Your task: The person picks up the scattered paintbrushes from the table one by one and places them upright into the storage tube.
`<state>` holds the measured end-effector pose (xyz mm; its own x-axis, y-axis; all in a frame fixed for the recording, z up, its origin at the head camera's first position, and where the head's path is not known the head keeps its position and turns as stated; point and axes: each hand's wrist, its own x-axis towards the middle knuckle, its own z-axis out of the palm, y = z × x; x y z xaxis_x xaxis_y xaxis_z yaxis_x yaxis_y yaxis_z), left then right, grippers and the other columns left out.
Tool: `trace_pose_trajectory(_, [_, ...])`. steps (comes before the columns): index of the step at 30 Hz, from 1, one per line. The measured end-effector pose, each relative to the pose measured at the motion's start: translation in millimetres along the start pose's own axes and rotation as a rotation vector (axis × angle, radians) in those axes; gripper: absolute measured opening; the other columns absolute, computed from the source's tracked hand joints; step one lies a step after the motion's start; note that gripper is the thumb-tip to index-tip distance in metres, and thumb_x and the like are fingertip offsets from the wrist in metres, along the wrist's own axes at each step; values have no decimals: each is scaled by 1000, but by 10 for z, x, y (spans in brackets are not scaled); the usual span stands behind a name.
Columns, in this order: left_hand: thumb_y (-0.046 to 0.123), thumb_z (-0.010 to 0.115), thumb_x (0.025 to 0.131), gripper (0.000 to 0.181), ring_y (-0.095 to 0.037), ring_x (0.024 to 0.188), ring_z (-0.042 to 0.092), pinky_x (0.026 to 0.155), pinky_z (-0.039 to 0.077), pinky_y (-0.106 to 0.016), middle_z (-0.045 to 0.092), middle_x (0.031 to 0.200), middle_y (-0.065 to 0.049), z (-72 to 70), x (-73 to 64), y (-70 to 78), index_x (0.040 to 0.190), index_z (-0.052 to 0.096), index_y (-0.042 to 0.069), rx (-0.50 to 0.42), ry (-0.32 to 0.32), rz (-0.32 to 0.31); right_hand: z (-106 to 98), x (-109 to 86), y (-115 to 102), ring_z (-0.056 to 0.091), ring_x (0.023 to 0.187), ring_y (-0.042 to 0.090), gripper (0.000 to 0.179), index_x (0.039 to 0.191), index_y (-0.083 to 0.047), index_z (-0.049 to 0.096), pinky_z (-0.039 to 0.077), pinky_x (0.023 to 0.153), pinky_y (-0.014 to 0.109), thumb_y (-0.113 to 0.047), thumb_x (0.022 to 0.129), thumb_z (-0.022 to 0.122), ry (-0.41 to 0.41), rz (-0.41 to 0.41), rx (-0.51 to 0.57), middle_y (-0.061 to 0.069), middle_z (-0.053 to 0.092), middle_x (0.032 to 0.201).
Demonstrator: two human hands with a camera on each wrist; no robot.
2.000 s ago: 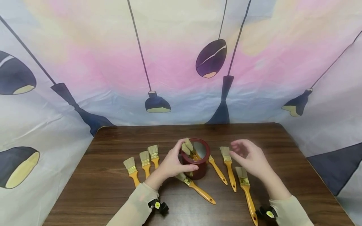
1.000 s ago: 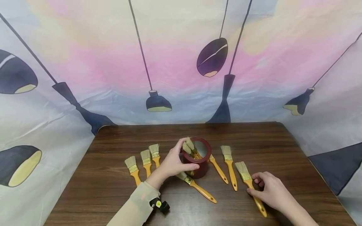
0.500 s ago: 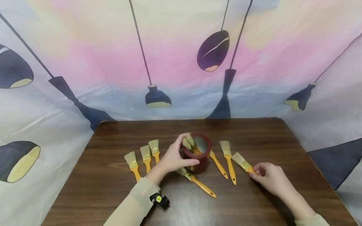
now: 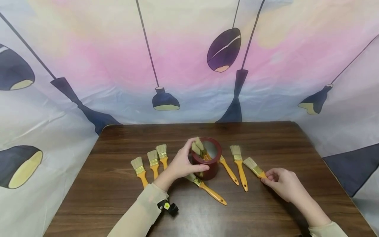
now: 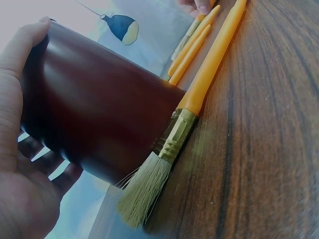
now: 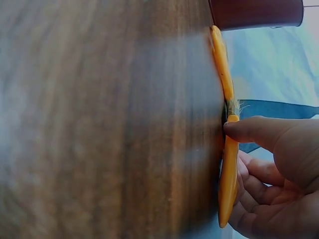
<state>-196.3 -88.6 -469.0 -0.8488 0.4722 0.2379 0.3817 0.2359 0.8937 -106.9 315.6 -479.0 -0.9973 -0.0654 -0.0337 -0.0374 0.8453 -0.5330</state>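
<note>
Fingers (image 6: pixel 264 172) & thumb of the R hand (image 4: pixel 282 184) pinched, narrow, the yellow-orange handle of 1 flat paintbrush (image 4: pixel 255 168), bristles aimed away & L, over the R side of the wood-grain table (image 4: pixel 112 210). L hand (image 4: pixel 179 164) held the dark-red cylindrical canister (image 4: pixel 210 172) in a wide grip, thumb on the near side, other fingers round the L side; canister stood upright approx. mid-table.

Nearest: pale L sleeve (image 4: pixel 137 210) w/ black wrist cam (image 4: pixel 171 209); 2nd pale sleeve (image 4: pixel 327 229) cut off at the bottom R. Next out, front brush (image 4: pixel 211 193) lay flat, handle twd the R, bristles partly behind the L wrist in head view; L wrist view showed its gold-coloured ferrule just beside the canister base.

L of the forearm, 3 brushes (image 4: pixel 153 159) in a loose row, bristles away, handles partly hidden by the arm. R of canister, 1 half-hidden brush (image 4: pixel 229 171), then 1 more brush (image 4: pixel 240 168) just beside the held bristles; couldn't tell if touching. In canister, at least 2 bristle heads (image 4: pixel 197 147) up, leaning on the L rim. Farthest: backdrop cloth (image 4: pixel 189 59) printed w/ dark pendant lamps (image 4: pixel 165 100).
</note>
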Motion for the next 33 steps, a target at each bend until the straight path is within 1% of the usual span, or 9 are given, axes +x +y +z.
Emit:
trace_pose_trajectory(8, [9,97,78,99,-29,127,62,110,48,-58,65,133,-9,6,3,58,161,43,12,-10,-5,-29,-98,86,-26,68,84,15,27,103,-7,79,55,73,38,-32,98,86,59,-22,0,-4,74,90])
trace_pose_trajectory(14, [12,96,81,91,-28,125,64,110,49,-57,66,130,-10,-50,-51,409,157,46,6,-29,-10,-26,-215,234,-188,65,87,20,32,114,-1,75,53,72,39,-31,104,79,169,-113,47,6,74,100])
trace_pose_trajectory(17, [16,96,82,91,-27,124,64,109,49,-55,66,129,-9,-61,-60,460,157,46,6,-30,-11,-22,-266,323,-347,65,92,24,33,120,0,72,53,76,39,-30,107,75,202,-127,106,11,73,107])
trace_pose_trajectory(19, [17,96,82,91,-26,125,63,109,49,-54,66,129,-9,-64,-59,457,156,46,7,-30,-13,-24,-295,384,-470,66,98,27,33,124,0,71,53,81,37,-29,109,73,219,-132,157,13,73,111])
trace_pose_trajectory(23, [12,96,80,93,-27,127,62,110,48,-54,66,130,-8,-35,-19,248,158,45,8,-18,-15,-32,-332,507,-739,67,107,29,34,128,2,68,52,87,23,-27,111,69,256,-164,293,16,73,116])
trace_pose_trajectory(26, [12,97,79,98,-26,128,61,111,48,-54,65,132,-6,-7,11,62,161,43,12,-10,-13,-28,-342,600,-952,67,107,20,33,131,3,65,50,89,14,-23,111,68,283,-195,421,17,72,118])
trace_pose_trajectory(28, [13,98,78,101,-25,129,61,111,48,-53,65,134,-5,-4,9,28,162,42,15,-6,-8,-21,-335,655,-1096,67,105,13,31,131,5,64,50,90,13,-18,110,69,302,-216,511,15,72,117])
trace_pose_trajectory(30, [15,99,78,102,-24,130,61,112,48,-52,65,135,-3,-3,7,9,162,42,19,-2,-6,-15,-317,700,-1234,66,103,7,29,131,6,63,51,92,14,-12,109,69,319,-230,614,9,72,114])
trace_pose_trajectory(33, [18,99,78,101,-22,129,61,111,49,-52,64,135,-2,-7,1,-3,162,43,22,-2,-5,-3,-268,751,-1423,67,103,8,26,130,9,62,54,94,18,-3,108,68,334,-249,774,2,71,111])
